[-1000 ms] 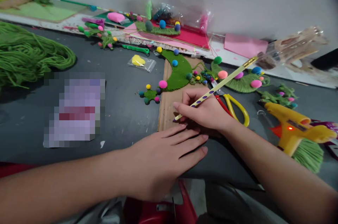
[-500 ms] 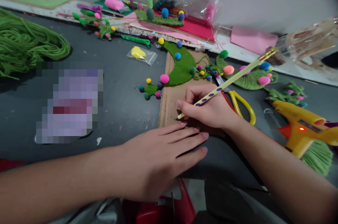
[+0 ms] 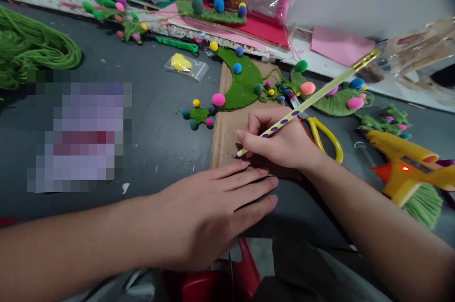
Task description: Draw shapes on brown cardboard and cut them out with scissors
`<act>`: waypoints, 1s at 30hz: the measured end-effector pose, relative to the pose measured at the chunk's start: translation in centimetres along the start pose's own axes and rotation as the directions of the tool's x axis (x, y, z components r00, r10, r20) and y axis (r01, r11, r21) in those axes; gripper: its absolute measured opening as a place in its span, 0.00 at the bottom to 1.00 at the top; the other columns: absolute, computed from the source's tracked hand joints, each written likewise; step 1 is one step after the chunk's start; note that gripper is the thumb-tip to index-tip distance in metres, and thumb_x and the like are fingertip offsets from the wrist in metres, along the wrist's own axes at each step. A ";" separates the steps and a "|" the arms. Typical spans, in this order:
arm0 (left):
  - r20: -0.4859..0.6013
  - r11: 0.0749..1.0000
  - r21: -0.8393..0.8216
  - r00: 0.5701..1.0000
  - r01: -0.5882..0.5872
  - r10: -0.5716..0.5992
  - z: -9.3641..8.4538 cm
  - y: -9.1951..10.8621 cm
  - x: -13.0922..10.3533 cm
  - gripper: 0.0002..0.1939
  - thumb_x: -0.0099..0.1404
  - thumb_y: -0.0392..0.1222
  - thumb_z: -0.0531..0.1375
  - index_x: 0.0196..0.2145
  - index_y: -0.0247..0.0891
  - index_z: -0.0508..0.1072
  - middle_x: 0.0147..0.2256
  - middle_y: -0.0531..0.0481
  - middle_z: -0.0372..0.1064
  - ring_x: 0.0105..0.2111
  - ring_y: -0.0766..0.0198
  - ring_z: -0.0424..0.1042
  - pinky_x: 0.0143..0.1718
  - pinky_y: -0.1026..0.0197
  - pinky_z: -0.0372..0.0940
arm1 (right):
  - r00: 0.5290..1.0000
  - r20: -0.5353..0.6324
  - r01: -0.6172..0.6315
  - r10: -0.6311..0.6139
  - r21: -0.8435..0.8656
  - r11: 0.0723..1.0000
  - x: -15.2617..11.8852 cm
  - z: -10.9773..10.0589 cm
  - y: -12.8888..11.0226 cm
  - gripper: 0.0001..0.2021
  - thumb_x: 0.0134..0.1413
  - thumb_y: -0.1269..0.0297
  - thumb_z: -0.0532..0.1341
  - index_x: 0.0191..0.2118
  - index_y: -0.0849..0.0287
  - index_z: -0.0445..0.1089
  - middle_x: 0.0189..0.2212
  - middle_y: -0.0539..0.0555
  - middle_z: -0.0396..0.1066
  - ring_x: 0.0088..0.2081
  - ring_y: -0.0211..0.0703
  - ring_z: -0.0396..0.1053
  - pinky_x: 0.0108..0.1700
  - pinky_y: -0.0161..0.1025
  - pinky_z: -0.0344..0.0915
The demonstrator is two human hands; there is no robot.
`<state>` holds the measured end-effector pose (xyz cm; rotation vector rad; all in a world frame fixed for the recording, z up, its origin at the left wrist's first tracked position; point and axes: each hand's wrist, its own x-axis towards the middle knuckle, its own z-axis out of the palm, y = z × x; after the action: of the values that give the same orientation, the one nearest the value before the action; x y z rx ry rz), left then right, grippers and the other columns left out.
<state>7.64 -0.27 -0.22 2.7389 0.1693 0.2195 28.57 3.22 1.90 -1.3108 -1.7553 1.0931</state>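
My right hand [image 3: 280,138] grips a pale yellow pencil [image 3: 309,103] with purple dots and a gold end. Its tip points down at a piece of brown cardboard [image 3: 223,138]. Flat across the cardboard's near edge lies my left hand [image 3: 220,202], fingers stretched out just below the pencil tip. On the far part of the cardboard rests a green yarn crescent [image 3: 245,86] with colored pompoms. A small green star [image 3: 199,115] with pompoms sits left of the cardboard. Scissors with yellow and red handles [image 3: 332,141] lie partly behind my right hand.
A yellow glue gun [image 3: 401,164] with a lit red light stands at right. Green yarn [image 3: 39,46] is heaped at left, near a blurred-out object [image 3: 81,136]. Farther back are a bagged yellow lump [image 3: 181,62], a green cutter [image 3: 177,44] and pompom-trimmed green leaves [image 3: 337,100].
The view has shifted slightly, so most things on the table appear a little higher and farther left. Both hands keep nearly the same pose, the pencil still held at the cardboard.
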 end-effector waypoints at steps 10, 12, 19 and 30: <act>0.010 0.999 0.034 1.000 -0.008 0.007 0.1 -0.1 0.2 0.33 0.71 0.42 0.53 0.71 0.35 0.56 0.73 0.45 0.46 0.74 0.54 0.45 0.75 0.49 0.36 | 0.994 -0.112 -0.003 0.005 0.019 1.000 -0.6 -0.1 -0.4 0.15 0.54 0.68 0.68 0.20 0.57 0.65 0.17 0.48 0.72 0.21 0.37 0.71 0.22 0.32 0.65; 0.006 0.999 0.039 1.000 -0.016 0.016 0.0 -0.1 0.2 0.33 0.70 0.42 0.54 0.70 0.34 0.56 0.73 0.44 0.47 0.74 0.53 0.46 0.75 0.49 0.36 | 0.986 -0.156 -0.057 0.063 0.045 0.997 -0.9 -0.1 -0.5 0.14 0.54 0.66 0.69 0.22 0.56 0.66 0.18 0.48 0.73 0.21 0.39 0.73 0.22 0.33 0.67; 0.002 0.999 0.034 1.000 -0.015 0.015 0.0 -0.1 0.2 0.33 0.70 0.40 0.54 0.70 0.33 0.56 0.73 0.43 0.48 0.74 0.52 0.45 0.76 0.47 0.38 | 0.966 -0.233 -0.113 0.114 0.017 0.993 -1.1 0.6 -0.4 0.15 0.49 0.75 0.66 0.18 0.57 0.63 0.14 0.48 0.71 0.18 0.38 0.73 0.18 0.29 0.62; -0.010 0.998 -0.047 0.999 -0.045 0.045 0.5 -0.5 -0.1 0.34 0.69 0.40 0.53 0.70 0.30 0.56 0.73 0.38 0.46 0.73 0.49 0.46 0.75 0.46 0.44 | 0.973 -0.198 -0.123 0.119 -0.007 0.992 -1.1 0.6 -0.7 0.14 0.48 0.74 0.66 0.19 0.58 0.62 0.15 0.47 0.72 0.19 0.38 0.74 0.18 0.27 0.62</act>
<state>7.61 0.04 -0.84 2.6968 0.1037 0.2444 28.10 1.90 2.27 -1.5007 -1.5611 0.9768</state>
